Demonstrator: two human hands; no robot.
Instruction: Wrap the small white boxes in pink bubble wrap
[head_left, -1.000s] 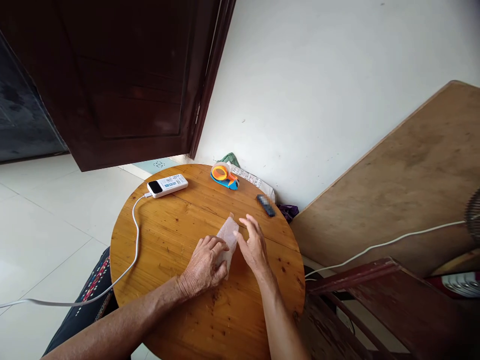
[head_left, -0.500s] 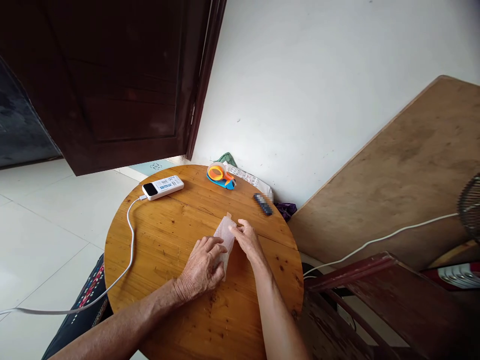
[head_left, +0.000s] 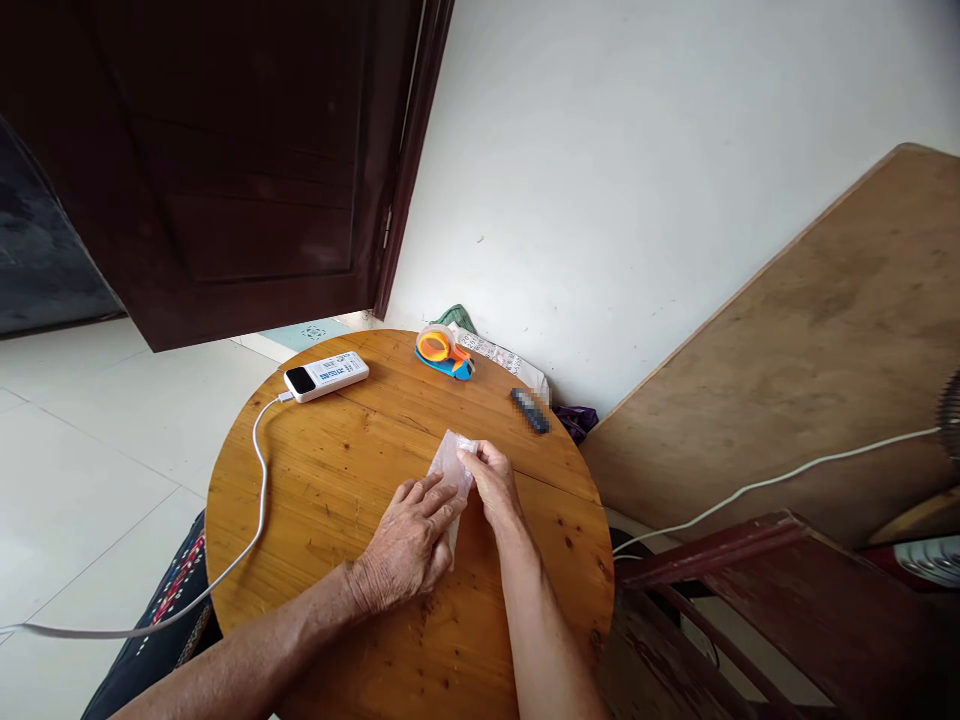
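A dark reddish-brown door (head_left: pixel 255 190) met a scuffed white wall (head_left: pixel 600 180), above a floor (head_left: pixel 97 430) of pale tiles. A round, knotty wooden table (head_left: pixel 292 490) stood near the wall, with a brown board (head_left: pixel 810 340) and worn dark-red wooden furniture (head_left: pixel 817 610) to its right. Soft light brightened the floor.

Slim oblong whitish packet (head_left: pixel 451 462), semi-translucent wrap, lies slanted on round wooden table (head_left: pixel 300 480); glossy far end, middle hidden.
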